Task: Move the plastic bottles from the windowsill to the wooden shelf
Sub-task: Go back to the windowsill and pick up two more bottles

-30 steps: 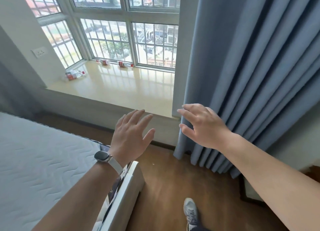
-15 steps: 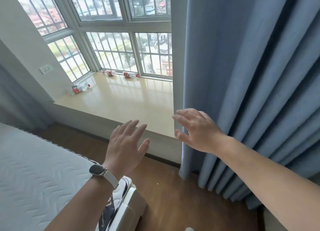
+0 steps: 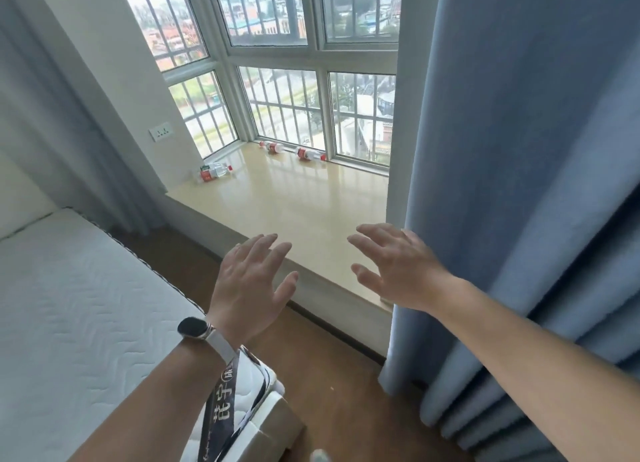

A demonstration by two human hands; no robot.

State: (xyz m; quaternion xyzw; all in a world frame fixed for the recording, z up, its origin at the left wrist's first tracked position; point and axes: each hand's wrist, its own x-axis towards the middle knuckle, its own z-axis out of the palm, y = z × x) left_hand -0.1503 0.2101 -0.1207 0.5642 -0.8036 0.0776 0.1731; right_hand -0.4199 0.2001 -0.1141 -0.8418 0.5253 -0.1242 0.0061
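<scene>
Three clear plastic bottles with red labels lie on their sides on the beige windowsill (image 3: pixel 298 202). One bottle (image 3: pixel 214 171) rests at the sill's left end. A second bottle (image 3: pixel 272 146) and a third bottle (image 3: pixel 310 154) lie along the window frame at the back. My left hand (image 3: pixel 251 281), with a watch on the wrist, hovers open over the sill's near edge. My right hand (image 3: pixel 394 264) is also open, fingers spread, just above the sill's near right corner. Both hands are far from the bottles. No wooden shelf is in view.
A blue curtain (image 3: pixel 519 184) hangs at the right, touching the sill's end. A white mattress (image 3: pixel 79 323) fills the lower left, its corner below my left forearm. Brown wooden floor (image 3: pixel 329 368) runs between bed and sill. A wall socket (image 3: pixel 160 133) sits left of the window.
My view has moved closer to the windowsill and tilted up. Both open hands now reach over the sill's near edge. The bottles have not moved.
</scene>
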